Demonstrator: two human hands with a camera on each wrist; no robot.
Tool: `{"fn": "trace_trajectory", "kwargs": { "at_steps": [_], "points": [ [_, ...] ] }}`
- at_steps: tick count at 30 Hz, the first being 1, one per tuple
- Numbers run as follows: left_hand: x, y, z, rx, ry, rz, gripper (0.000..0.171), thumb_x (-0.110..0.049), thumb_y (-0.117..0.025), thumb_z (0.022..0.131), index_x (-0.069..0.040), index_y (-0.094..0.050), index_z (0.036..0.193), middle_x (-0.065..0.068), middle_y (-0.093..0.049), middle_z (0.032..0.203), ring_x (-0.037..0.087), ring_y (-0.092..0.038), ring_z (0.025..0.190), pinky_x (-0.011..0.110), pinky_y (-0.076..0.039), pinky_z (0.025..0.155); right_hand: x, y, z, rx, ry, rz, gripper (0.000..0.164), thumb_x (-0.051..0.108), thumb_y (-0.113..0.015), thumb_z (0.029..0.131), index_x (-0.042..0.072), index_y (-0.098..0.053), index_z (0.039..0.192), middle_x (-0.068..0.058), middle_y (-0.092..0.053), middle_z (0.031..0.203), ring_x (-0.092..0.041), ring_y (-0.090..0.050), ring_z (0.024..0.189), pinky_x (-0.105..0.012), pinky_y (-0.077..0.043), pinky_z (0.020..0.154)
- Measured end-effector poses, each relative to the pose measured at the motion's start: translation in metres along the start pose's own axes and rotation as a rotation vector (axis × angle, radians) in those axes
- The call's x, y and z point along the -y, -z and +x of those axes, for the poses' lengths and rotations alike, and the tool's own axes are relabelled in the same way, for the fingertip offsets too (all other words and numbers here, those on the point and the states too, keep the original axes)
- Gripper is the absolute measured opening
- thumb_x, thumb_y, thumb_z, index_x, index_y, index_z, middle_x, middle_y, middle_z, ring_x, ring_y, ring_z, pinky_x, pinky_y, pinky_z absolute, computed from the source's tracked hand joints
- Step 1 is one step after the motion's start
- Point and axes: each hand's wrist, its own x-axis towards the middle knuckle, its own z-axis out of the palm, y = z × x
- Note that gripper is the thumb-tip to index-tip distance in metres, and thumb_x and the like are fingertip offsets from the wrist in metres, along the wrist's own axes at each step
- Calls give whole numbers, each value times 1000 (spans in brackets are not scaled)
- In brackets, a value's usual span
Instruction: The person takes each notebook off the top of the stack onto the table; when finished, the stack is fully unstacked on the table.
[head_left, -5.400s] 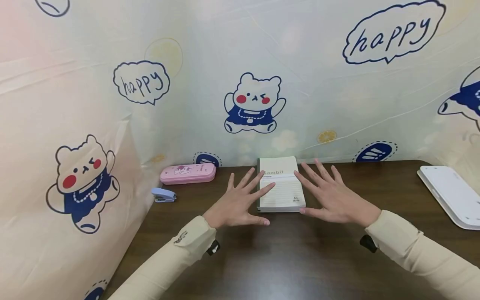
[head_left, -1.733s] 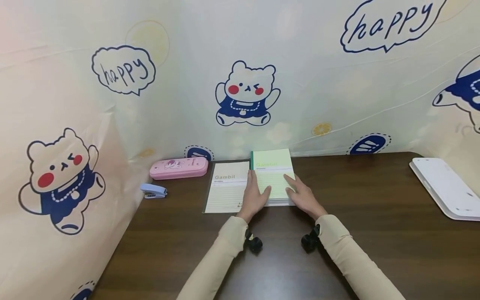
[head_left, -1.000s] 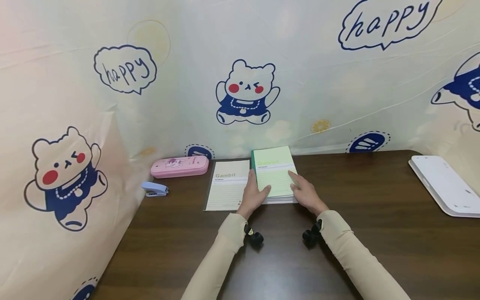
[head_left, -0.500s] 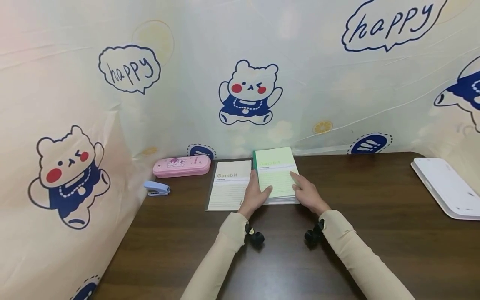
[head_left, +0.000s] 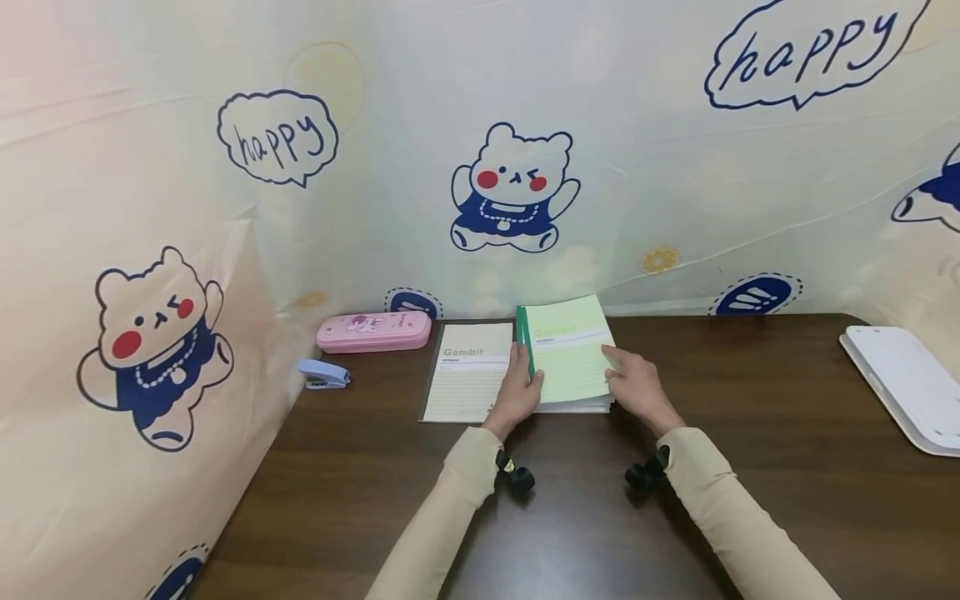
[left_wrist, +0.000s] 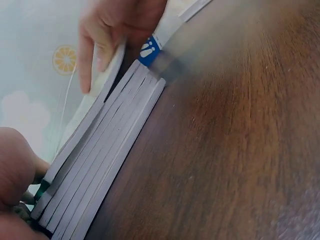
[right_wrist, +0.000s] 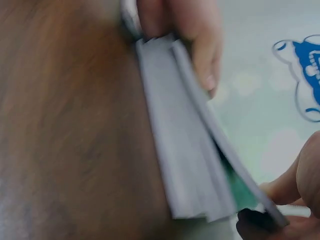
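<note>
Green-covered Gambit notebook (head_left: 566,358) is on top of a notebook stack (left_wrist: 107,135) at the back of the dark wood table (head_left: 570,533), just in front of the printed backdrop (head_left: 637,167). Its right side is raised: both wrist views show a wedge-shaped gap under it, closing toward the spine, green showing inside. Rest of the stack sits flat, edges slightly uneven. My read: left side is pinned so the top notebook can pivot at the spine without dragging the others. White-covered Gambit notebook (head_left: 468,375) lies flat just left of the stack, cover up, same orientation; probably set there to stay separate but within reach. Hands: left hand (head_left: 516,387) has a narrow hold on the near-left corner of the stack, thumb over the top notebook's edge, fingers along the spine side; looks like the anchor. How far down the pile its fingers reach, can't tell. Right hand (head_left: 637,383) pinches the right edge of the green-covered notebook, near-closed grip, apparently taking the raised side's weight. Pink pencil case (head_left: 373,332) and blue stapler (head_left: 325,373) sit off to the left, well apart from the stack, neither touched.
</note>
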Motion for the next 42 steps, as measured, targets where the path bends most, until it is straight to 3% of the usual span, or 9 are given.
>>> {"fn": "trace_trajectory", "kwargs": {
  "at_steps": [1,4,6,8,18,23,29,36,42],
  "points": [
    [-1,-1,0,1,-1,0,62,-17,-37,102,-1,-8,154,16,6,163,29,-1,151,47,-12,122,2,2,0,-20,-11,-9,48,2,-47,93,-2,-46,141,-19,-67,84,-27,-57,66,-35,-50,62],
    [-2,-1,0,6,-2,-2,61,-17,-37,102,-2,-10,155,17,6,163,30,-1,151,47,-12,122,7,9,0,-82,-50,5,43,8,-54,92,-1,-56,134,-16,-65,73,-20,-51,56,-23,-38,51],
    [-2,-1,0,6,-8,-5,60,-17,-37,102,-3,-11,155,17,6,163,30,-2,151,47,-13,122,8,12,0,-119,-69,27,38,13,-58,93,0,-61,129,-23,-70,98,-28,-65,77,-26,-47,60],
    [-2,-2,1,4,-9,-2,60,-17,-37,102,-4,-13,155,16,6,163,30,-3,151,48,-14,122,8,13,1,-150,-68,47,36,15,-62,92,-1,-64,124,-25,-66,119,-32,-66,100,-32,-52,72],
    [1,-4,2,-18,13,-16,56,-19,-25,104,-1,-8,154,14,2,164,24,0,152,43,-10,123,3,2,14,-137,-157,98,44,6,-64,90,-1,-54,132,-23,-62,102,-28,-57,85,-26,-47,61],
    [1,-3,1,-33,45,-41,55,-22,-22,104,-2,-9,154,11,-1,164,22,0,152,41,-9,124,0,6,17,-7,-136,318,41,1,-55,93,0,-53,135,-21,-54,106,-20,-52,82,-22,-48,62],
    [-1,0,0,-40,52,-33,55,-21,-22,104,-3,-10,155,8,0,165,20,0,152,40,-8,124,-8,12,17,206,-130,576,47,-2,-42,96,-6,-38,143,-29,-41,137,-7,-57,89,-18,-52,73],
    [-1,-1,0,-41,60,-32,55,-19,-22,104,-4,-9,155,8,1,165,20,0,152,40,-8,124,-5,8,18,168,-136,491,45,7,-55,96,-2,-47,139,-25,-53,124,-7,-61,75,-19,-53,67],
    [1,-3,0,-72,45,-28,54,-16,-20,103,-4,-12,155,8,-3,165,21,-3,152,40,-10,124,-4,17,15,42,-117,418,42,1,-56,94,1,-54,135,-23,-48,140,-14,-57,83,-17,-50,64]
  ]
}}
